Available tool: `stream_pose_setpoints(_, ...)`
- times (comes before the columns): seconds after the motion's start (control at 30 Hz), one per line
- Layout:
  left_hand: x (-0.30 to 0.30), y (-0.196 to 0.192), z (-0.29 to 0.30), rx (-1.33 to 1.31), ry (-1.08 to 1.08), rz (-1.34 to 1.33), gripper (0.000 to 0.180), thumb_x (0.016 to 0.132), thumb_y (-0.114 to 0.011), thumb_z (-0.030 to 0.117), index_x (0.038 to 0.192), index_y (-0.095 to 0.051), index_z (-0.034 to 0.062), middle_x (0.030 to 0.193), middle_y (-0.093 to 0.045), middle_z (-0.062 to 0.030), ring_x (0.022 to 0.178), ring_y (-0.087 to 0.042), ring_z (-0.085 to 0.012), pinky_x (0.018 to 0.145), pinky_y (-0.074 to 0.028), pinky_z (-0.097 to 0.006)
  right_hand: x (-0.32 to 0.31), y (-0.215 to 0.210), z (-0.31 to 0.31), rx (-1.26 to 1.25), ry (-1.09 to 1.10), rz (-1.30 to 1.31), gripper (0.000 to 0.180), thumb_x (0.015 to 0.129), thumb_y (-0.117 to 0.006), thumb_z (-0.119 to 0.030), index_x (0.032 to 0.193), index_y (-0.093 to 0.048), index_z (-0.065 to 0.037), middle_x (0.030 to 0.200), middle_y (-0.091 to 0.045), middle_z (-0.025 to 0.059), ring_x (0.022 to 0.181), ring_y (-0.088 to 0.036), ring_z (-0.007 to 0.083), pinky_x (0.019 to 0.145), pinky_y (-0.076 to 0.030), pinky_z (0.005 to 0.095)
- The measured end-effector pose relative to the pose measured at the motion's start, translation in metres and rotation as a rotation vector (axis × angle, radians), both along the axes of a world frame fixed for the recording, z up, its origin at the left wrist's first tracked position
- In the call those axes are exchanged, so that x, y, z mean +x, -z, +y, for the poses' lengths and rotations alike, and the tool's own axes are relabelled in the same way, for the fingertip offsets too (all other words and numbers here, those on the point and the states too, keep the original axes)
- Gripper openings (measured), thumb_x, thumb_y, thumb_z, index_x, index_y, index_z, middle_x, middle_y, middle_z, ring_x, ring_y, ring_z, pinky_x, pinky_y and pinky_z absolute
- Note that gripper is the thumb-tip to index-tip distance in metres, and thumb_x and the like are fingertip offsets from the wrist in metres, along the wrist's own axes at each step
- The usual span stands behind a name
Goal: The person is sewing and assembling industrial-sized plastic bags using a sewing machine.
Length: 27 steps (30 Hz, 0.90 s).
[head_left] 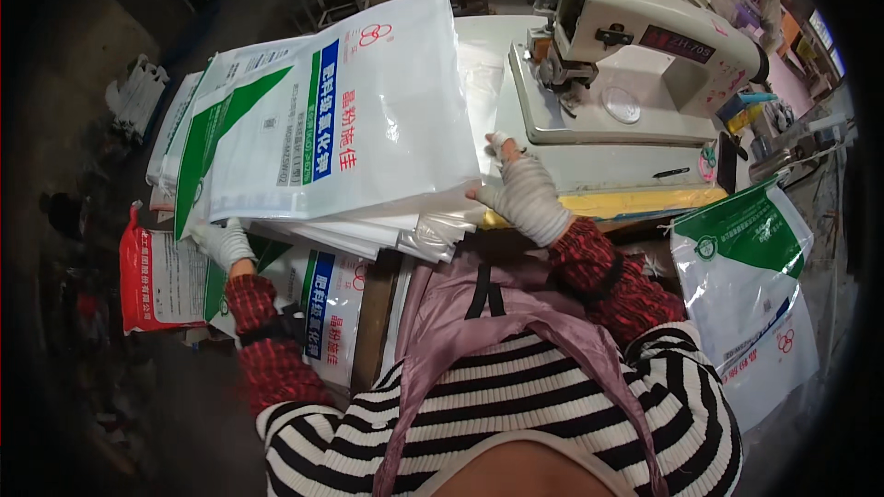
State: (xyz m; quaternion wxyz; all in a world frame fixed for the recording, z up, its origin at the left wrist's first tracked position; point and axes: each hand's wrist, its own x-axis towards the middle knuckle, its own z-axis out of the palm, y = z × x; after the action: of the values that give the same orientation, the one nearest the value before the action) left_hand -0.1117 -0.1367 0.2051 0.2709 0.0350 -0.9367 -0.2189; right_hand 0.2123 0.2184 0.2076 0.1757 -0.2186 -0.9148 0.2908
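Note:
A large white plastic sack [396, 120] with a green triangle and blue and red print lies on top of a stack of similar sacks, left of the sewing machine. My left hand [224, 242], in a whitish glove, is closed on its near left corner; some fingertips are hidden by the sack. At the sack's right edge is my right hand [529, 193], wrapped in the same whitish covering with bare fingertips. Its thumb and forefinger are spread, the thumb close to the sack's near right corner. Folded edges of more white sacks [359, 237] show beneath.
A cream sewing machine [635, 64] stands on the table at right, with a dark pen-like tool [670, 173] before it. Another printed sack [741, 285] hangs at right. Below my left hand are a red-and-white sack [166, 281] and a printed sack [331, 313].

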Motion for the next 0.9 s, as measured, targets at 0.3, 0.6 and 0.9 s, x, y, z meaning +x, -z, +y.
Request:
stream_pose_setpoints(0.3, 0.098, 0.044, 0.074, 1.410, 0.316, -0.722, 0.021, 0.082, -0.070, 0.023, 0.094, -0.057, 0.0111, 0.067, -0.054, 0.0000, 0.044, -0.045, -0.0097, 0.036, -0.033, -0.022, -0.003, 0.008, -0.036, 0.160, -0.273, 0.404, 0.015, 0.070, -0.063, -0.012, 0.082, -0.058, -0.006, 0.077, -0.059, 0.0109, 0.070, -0.058, 0.0308, 0.065, -0.049, 0.0404)
stream_pose_setpoints(0.6, 0.088, 0.061, 0.035, 1.680, 0.639, -0.816, 0.060, 0.083, -0.068, 0.041, 0.126, -0.046, 0.0058, 0.113, -0.058, -0.0134, 0.102, -0.059, -0.0239, 0.085, -0.051, -0.037, 0.001, -0.070, -0.087, 0.033, -0.981, 0.190, 0.013, 0.071, -0.059, -0.015, 0.080, -0.065, -0.007, 0.083, -0.065, 0.0117, 0.075, -0.063, 0.0285, 0.066, -0.051, 0.0397)
stream_pose_setpoints(0.9, 0.234, 0.054, 0.065, 1.172, 0.795, -0.976, 0.056, 0.084, -0.063, 0.041, 0.127, -0.048, 0.0069, 0.118, -0.058, -0.0105, 0.107, -0.057, -0.0246, 0.094, -0.046, -0.040, -0.030, -0.012, -0.114, 0.431, -0.774, 0.118, 0.027, 0.069, -0.064, -0.020, 0.092, -0.068, -0.007, 0.104, -0.063, 0.0147, 0.095, -0.059, 0.0295, 0.089, -0.043, 0.0385)
